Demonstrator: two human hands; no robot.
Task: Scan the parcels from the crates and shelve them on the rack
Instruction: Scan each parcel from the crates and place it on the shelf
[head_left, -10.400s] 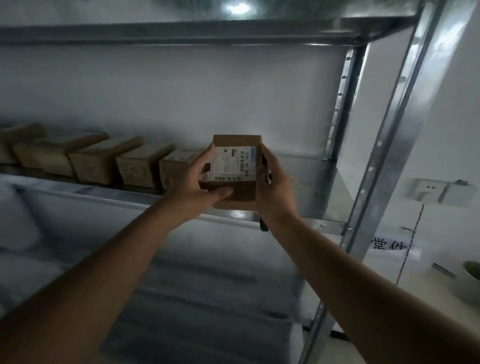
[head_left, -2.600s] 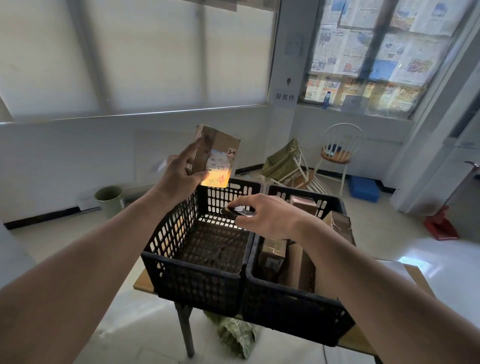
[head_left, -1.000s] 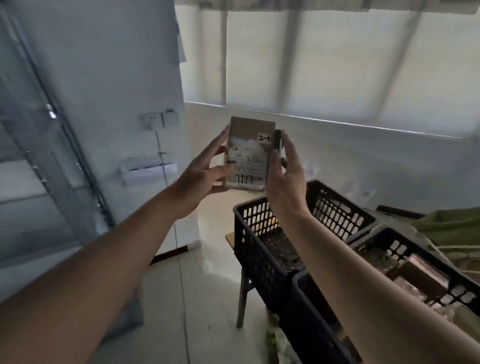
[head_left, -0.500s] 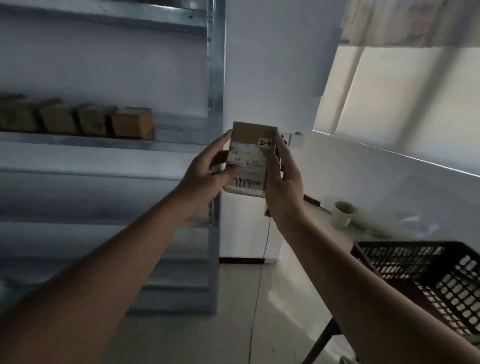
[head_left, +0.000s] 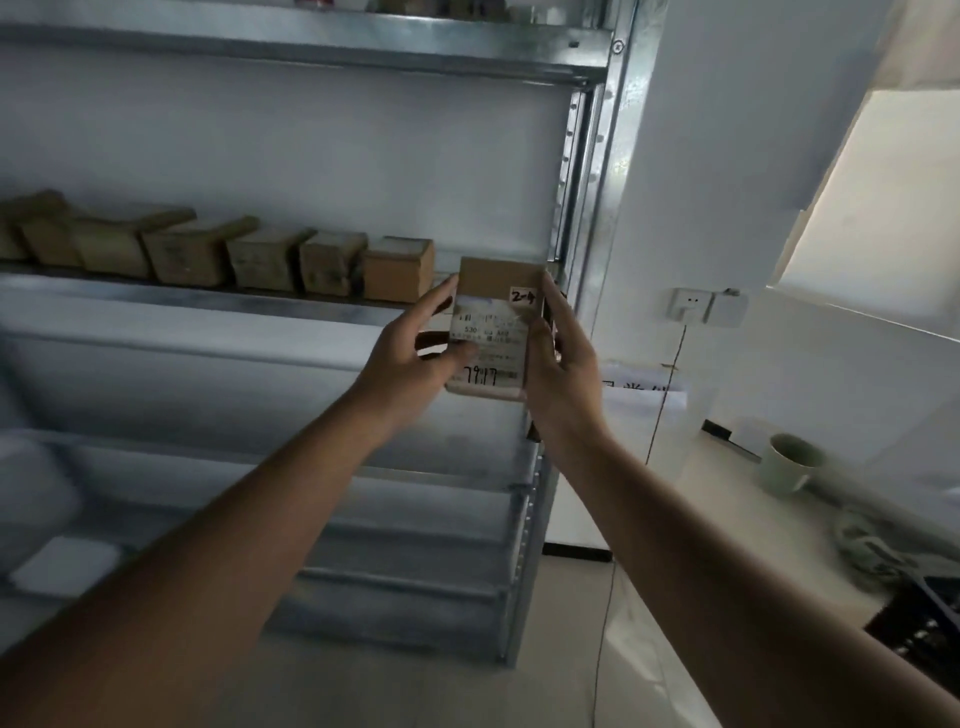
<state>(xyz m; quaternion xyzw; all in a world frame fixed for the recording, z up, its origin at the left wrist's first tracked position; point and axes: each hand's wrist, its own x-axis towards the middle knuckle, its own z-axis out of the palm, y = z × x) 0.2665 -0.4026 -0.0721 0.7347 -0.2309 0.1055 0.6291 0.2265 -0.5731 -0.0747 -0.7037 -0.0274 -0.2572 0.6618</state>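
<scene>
Two hands share one parcel (head_left: 493, 332), a small brown carton held upright at the centre of the frame with its white label facing the camera, most likely so the handwritten digits low on the label and the small tag at its upper right corner can be read before a slot is chosen. The left hand (head_left: 410, 358) grips the carton's left edge, its fingers (head_left: 441, 299) reaching up along that side and round behind while the thumb presses across the lower left of the label. The right hand (head_left: 561, 364) clasps the opposite edge, fingers running up the right side to the top corner and the palm along the carton's flank; a thin dark object shows between this hand and the box, too hidden to name. So both sets of fingers are clamped on the carton, which sits between the two palms rather than resting on anything. Just behind and left of it, a row of shelved parcels (head_left: 270, 260) stands side by side along the rack's middle shelf (head_left: 208, 299), ends outward, which keeps them compact and easy to count. The last one in the row (head_left: 397, 270) lies just beside the held carton's upper left corner, and bare shelf appears to remain between it and the rack upright (head_left: 597, 208); that gap looks the natural place for this parcel. Right of the rack are a wall socket (head_left: 701, 306) and a pale cup (head_left: 789, 462) on a light surface (head_left: 727, 467) at the middle right.
</scene>
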